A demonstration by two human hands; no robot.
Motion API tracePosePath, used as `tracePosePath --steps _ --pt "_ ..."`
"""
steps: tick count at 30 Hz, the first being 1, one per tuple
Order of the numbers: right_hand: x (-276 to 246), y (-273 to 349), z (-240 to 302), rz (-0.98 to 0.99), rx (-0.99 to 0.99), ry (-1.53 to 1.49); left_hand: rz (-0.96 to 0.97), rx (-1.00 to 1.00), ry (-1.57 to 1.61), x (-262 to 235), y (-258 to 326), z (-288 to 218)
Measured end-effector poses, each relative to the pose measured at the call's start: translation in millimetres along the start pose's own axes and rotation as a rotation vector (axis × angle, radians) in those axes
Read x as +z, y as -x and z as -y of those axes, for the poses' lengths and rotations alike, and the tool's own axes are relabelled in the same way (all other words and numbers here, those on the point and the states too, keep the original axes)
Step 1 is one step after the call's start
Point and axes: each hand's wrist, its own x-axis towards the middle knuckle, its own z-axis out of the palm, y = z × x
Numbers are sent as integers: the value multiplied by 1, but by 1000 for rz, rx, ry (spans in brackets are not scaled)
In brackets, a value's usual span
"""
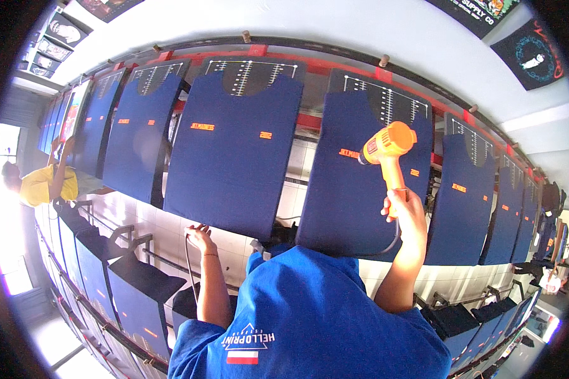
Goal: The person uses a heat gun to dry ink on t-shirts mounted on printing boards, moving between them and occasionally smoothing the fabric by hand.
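Observation:
My right hand (408, 213) is wrapped round the handle of an orange heat gun (391, 140), held above a navy shirt front (354, 208) on a dark printing board. The nozzle points left, over the small orange lettering on that shirt. From the handle a dark cord (395, 239) curves down and left toward my body. My left hand (200, 238) is closed on a dark cable (188, 262), beside the lower edge of another navy shirt (234, 170). Whether both cord lengths join is hidden behind my body.
More boards with navy shirts (139, 136) stretch left and right along a red and black rail (313, 121). Behind me runs a second row of boards (142, 297). A person in yellow (47, 183) works at the far left. Printed dark shirts (530, 55) hang on the wall.

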Motion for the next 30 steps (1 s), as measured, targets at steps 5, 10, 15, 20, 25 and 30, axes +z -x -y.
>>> tracePosePath --steps 5,10,15,20,25,30 --pt "63 4 5 -5 -20 -15 -88 41 91 -49 -89 -46" --pt "167 15 11 116 32 -112 -178 123 145 -99 -206 -117" --pt "299 14 28 383 80 -126 -186 301 202 -175 -343 -186" --pt "406 1 74 444 4 -24 -306 278 47 -195 -406 -247" --pt "435 -13 59 269 -161 95 -235 168 81 -177 -439 -235" --pt "396 9 -15 11 -163 -103 -185 -1 133 -143 -421 -196"
